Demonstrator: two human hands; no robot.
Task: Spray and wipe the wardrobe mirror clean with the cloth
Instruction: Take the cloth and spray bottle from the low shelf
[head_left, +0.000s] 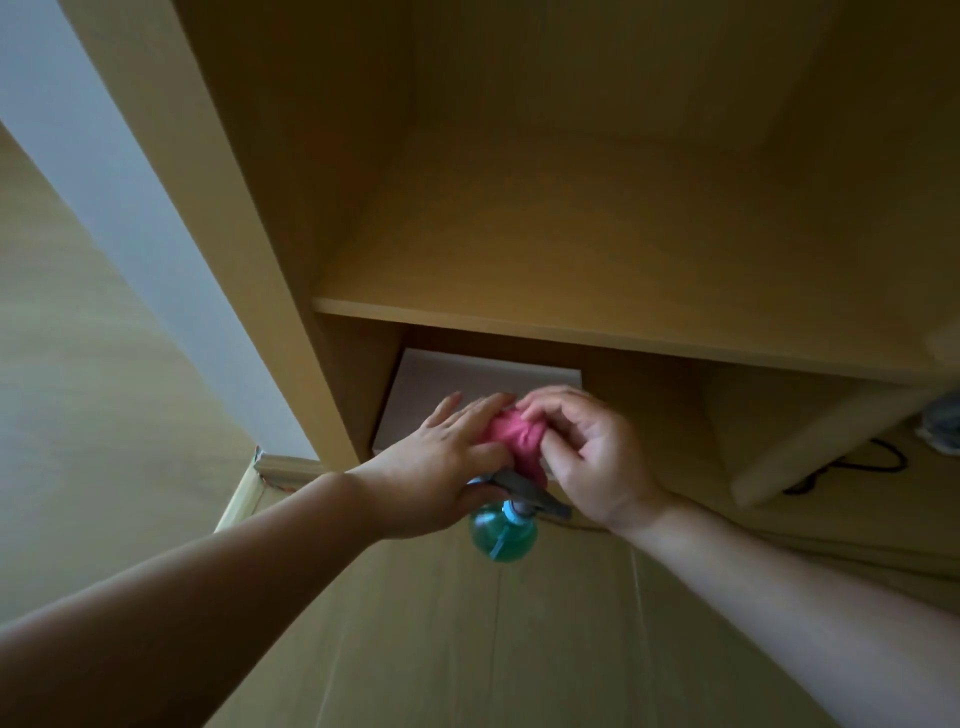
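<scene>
A crumpled pink cloth (514, 436) sits between my two hands in front of the lower wardrobe compartment. My right hand (587, 452) pinches it from the right with curled fingers. My left hand (441, 467) lays its straight upper fingers and thumb against the cloth's left side. A green spray bottle (503, 535) with a grey trigger head (524, 491) hangs just under my left palm, apparently held by the lower fingers, which are hidden. No mirror shows in this view.
An open wooden wardrobe (234, 218) fills the view, with a bare shelf (597, 332) above my hands. A white box (467, 374) sits in the compartment behind them. A black cable (852, 467) lies at the right. A pale wall (104, 182) is at the left.
</scene>
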